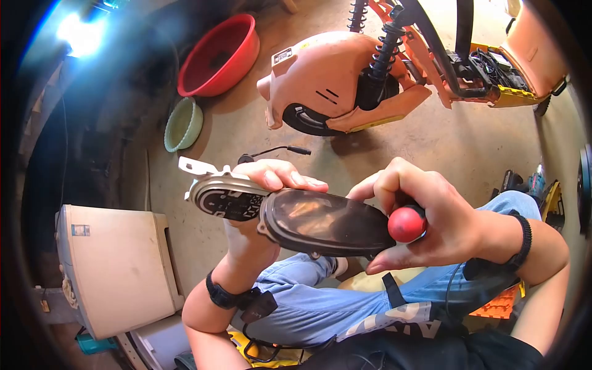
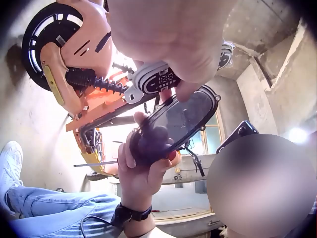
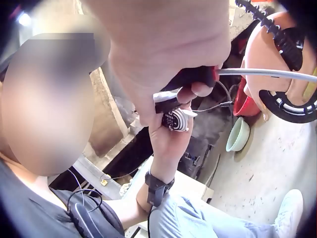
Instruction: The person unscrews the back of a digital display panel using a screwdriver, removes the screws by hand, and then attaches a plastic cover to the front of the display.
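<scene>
My left hand [image 1: 251, 237] holds an oval scooter instrument display [image 1: 228, 203] with a pale housing and printed black face. A short cable with a dark plug [image 1: 299, 150] shows beyond that hand. My right hand [image 1: 447, 213] grips the dark, see-through oval display cover [image 1: 333, 222] at its right end, between thumb and fingers. The same hand holds a screwdriver, its red handle end [image 1: 407, 224] towards me and its long shaft [image 3: 267, 73] pointing away. The cover's left end overlaps the display in the head view, and my left fingertips lie along the cover's upper edge.
An orange scooter [image 1: 333, 80] with its wiring bay exposed stands ahead. A red basin [image 1: 219, 55] and a pale green basin [image 1: 184, 125] sit on the floor to the left. A white cabinet [image 1: 120, 265] is nearer left; tools [image 1: 533, 182] lie to the right.
</scene>
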`<action>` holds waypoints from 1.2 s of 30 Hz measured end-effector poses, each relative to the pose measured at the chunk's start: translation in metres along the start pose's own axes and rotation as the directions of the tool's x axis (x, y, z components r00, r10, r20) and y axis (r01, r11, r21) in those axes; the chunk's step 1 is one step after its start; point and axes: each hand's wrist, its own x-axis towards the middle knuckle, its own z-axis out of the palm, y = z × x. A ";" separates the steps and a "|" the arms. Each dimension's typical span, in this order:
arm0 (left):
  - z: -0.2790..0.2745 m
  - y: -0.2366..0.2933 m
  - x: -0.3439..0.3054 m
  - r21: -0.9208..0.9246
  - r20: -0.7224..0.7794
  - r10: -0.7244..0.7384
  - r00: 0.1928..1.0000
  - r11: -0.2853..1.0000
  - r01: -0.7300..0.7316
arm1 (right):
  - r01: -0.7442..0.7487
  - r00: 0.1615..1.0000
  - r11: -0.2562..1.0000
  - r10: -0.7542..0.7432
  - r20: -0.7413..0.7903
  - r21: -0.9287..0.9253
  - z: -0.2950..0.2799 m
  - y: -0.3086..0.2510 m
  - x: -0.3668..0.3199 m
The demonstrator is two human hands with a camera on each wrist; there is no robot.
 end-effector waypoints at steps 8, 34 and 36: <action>-0.003 -0.003 0.002 -0.037 0.065 0.044 0.997 0.998 -0.042 | 0.010 1.000 0.988 -0.013 -0.020 -0.155 -0.001 -0.006 -0.003; 0.027 0.000 0.008 -0.028 0.111 -0.522 0.846 0.849 0.528 | -0.157 0.972 0.928 0.084 -0.221 -0.339 0.007 -0.003 0.000; 0.029 0.001 0.007 -0.029 0.100 -0.539 0.837 0.839 0.544 | -0.146 0.973 0.929 0.073 -0.220 -0.339 0.008 -0.003 0.000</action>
